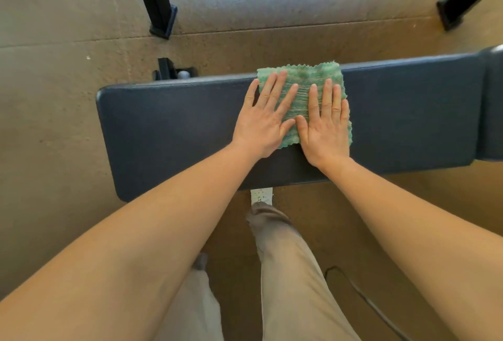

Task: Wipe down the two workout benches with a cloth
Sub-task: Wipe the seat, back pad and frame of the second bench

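Observation:
A dark blue padded workout bench (168,125) runs left to right across the middle of the view. A green cloth (307,79) lies spread flat on its pad, right of centre. My left hand (264,120) presses flat on the cloth's left part, fingers straight and spread, with its outer fingers on the bare pad. My right hand (325,125) lies flat on the cloth's right part, fingers straight and together. The two thumbs nearly touch. A second pad section (492,106) joins the bench at the right edge.
Black frame legs stand on the floor beyond the bench at the top left (158,8) and top right (460,6). A bench foot bracket (171,70) shows behind the left end. My legs and one shoe (261,195) are below the bench. A dark cable (364,294) lies on the floor.

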